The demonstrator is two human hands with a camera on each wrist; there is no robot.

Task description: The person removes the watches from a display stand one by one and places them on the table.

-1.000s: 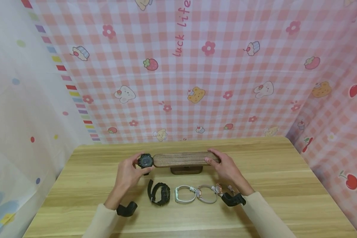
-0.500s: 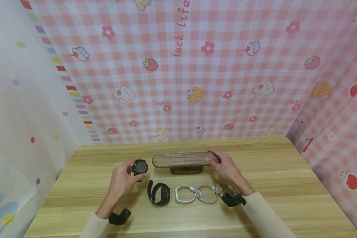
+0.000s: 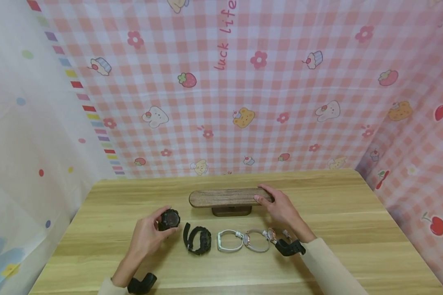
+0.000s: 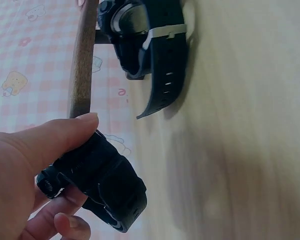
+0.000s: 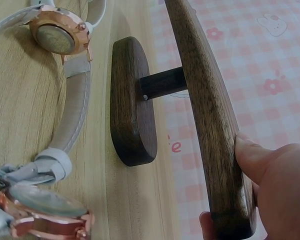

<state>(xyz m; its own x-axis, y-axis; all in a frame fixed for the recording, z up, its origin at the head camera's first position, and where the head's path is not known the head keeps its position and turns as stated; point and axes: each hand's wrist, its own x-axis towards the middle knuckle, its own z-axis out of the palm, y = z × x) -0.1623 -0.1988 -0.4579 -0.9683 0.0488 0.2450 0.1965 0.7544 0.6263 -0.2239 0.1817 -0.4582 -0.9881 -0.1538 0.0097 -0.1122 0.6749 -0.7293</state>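
My left hand (image 3: 146,236) pinches a black digital wristwatch (image 3: 170,219) between thumb and fingers, left of the stand. In the left wrist view the black strap of this wristwatch (image 4: 110,175) hangs from the fingers, above the table. A dark wooden watch stand (image 3: 221,198) has a long rounded bar on a post over a small base (image 5: 132,102). My right hand (image 3: 282,207) grips the bar's right end, thumb on the near side. Close to the left hand, a second black watch (image 3: 198,240) lies on its side.
A row on the wooden table (image 3: 336,213) continues with a pale mint watch (image 3: 229,241), a grey-strapped rose-gold watch (image 3: 256,241) and another rose-gold watch (image 3: 271,234), partly hidden by the right wrist's black camera (image 3: 289,247). A pink checked curtain (image 3: 221,98) hangs behind.
My left hand has drawn the black wristwatch away from the bar's left end, moving left and toward the near side, lower in the view. My right hand stays on the bar.
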